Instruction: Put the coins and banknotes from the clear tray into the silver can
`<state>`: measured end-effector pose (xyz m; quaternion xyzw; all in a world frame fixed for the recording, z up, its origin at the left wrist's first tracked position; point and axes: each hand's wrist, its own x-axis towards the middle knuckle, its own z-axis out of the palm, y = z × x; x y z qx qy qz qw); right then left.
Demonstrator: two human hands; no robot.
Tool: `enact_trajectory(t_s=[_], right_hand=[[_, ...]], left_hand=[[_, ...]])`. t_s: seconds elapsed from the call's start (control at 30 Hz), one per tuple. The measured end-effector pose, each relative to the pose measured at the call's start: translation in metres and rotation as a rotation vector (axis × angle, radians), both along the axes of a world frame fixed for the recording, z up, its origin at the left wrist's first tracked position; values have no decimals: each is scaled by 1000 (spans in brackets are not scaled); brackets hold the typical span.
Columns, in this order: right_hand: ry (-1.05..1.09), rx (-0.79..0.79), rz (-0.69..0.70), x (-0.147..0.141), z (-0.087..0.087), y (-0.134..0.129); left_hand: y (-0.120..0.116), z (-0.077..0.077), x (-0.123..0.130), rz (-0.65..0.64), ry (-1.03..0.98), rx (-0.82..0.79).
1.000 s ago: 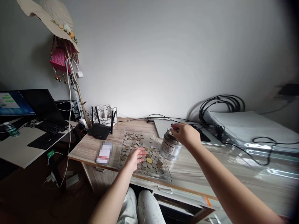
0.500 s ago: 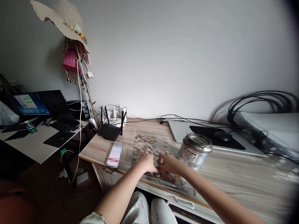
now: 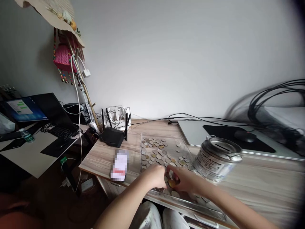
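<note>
Many silver and gold coins lie loose in a shallow clear plastic tray on the wooden desk. Low over the tray's front half, my left hand is closed, knuckles up; its fingertips and anything in them are hidden. Close beside it, my right hand has its thumb and fingers curled round a coin, with a gold coin showing at the fingertips. More coins lie under and in front of both hands. Right of the tray stands a metal tin with a slot in its lid.
Left of the tray lies a phone with a blurred screen; behind it stands a black router with antennas. A silver panel with a black mouse pad and mouse lies behind the tin. Black cables run along the wall.
The view has shifted, so the tray and tin appear larger. Both hands remain low over the coins, my right hand now more curled, with a gold coin visible at its fingers.
</note>
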<state>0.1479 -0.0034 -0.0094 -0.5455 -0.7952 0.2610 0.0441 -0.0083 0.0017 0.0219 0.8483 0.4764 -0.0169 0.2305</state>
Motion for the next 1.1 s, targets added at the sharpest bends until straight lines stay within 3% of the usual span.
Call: enact_trajectory(t_s=[0.13,0.3,0.43,0.6,0.73,0.97,1.03,1.1], right_hand=[[13,13,34,2,-4,-2],[22,-29,88,5,3,-3],[15,-126,60,16,3,-1],[90,-268,122,27,0,-1],[43,-248,106,25,5,-5],[74,-330,144,19,3,-9],[115,-327,103,20,1,-7],[170,-282,47,23,1,-1]], left_hand=[[-2,2,-3,-91,77,-18],[-1,-6,-9,-181,-1,-33],[-1,-7,-10,-172,-37,-87],[-3,-6,-5,-153,-76,-22],[-1,-3,-4,-170,-56,-158],[-1,-9,-8,-85,-126,-222],[-1,-17,-9,42,-255,-287],[0,-25,-8,258,-509,-411]])
